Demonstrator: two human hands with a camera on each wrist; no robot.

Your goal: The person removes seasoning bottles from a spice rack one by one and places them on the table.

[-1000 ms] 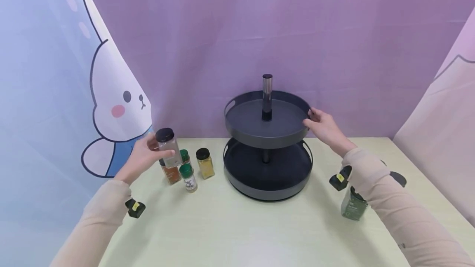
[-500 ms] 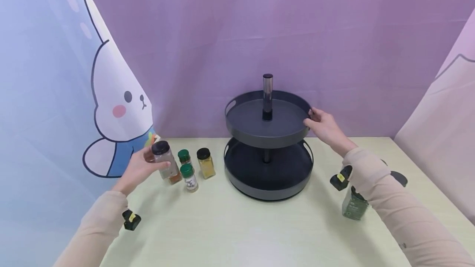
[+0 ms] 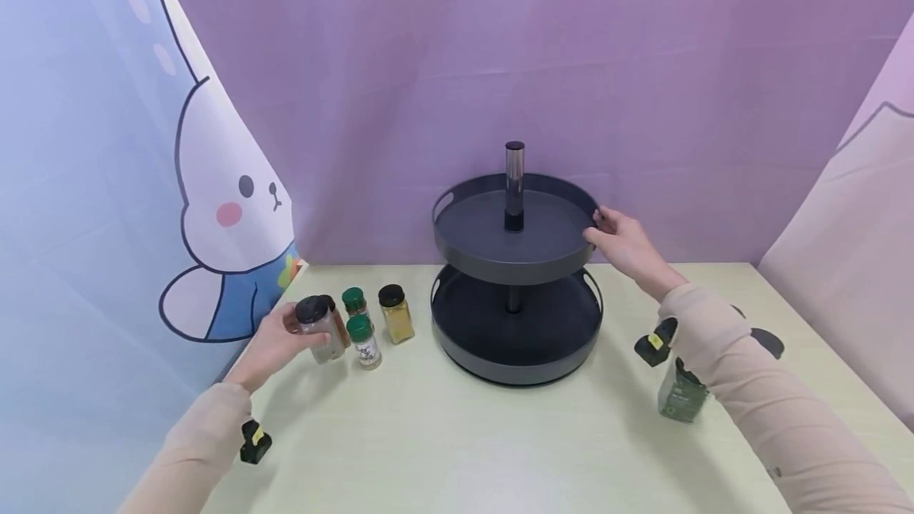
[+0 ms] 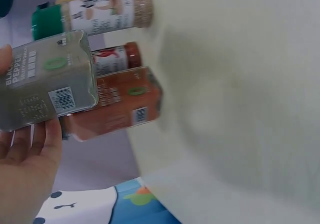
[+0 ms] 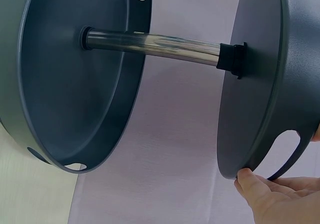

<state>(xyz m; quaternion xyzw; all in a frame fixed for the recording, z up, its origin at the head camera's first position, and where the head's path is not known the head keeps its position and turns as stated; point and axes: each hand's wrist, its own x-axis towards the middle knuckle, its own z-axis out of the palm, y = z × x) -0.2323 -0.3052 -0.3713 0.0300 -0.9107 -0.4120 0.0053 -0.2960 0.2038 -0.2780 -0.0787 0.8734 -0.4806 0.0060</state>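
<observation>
My left hand (image 3: 271, 347) holds a clear square spice jar (image 3: 324, 343) with a black lid. In the left wrist view its label reads black pepper, and the base of this pepper jar (image 4: 50, 81) is held off the table. Right behind it stands a jar of orange-red spice (image 4: 117, 103), partly hidden in the head view. Over at the two-tier round rack, my right hand (image 3: 631, 252) grips the rim of the upper tray (image 3: 514, 271). The right wrist view shows the thumb (image 5: 250, 184) at the rim beside the handle cutout, other fingers partly hidden by the tray.
Two green-lidded shakers, a front one (image 3: 367, 351) and a back one (image 3: 355, 300), stand beside a black-lidded yellow spice jar (image 3: 397, 322). The lower tray (image 3: 516, 374) rests on the table. A green jar (image 3: 681, 397) sits partly under my right forearm. Printed curtains surround the table.
My left hand has lowered the pepper jar toward the tabletop, beside the other jars. The right hand and the rack stay where they were.
</observation>
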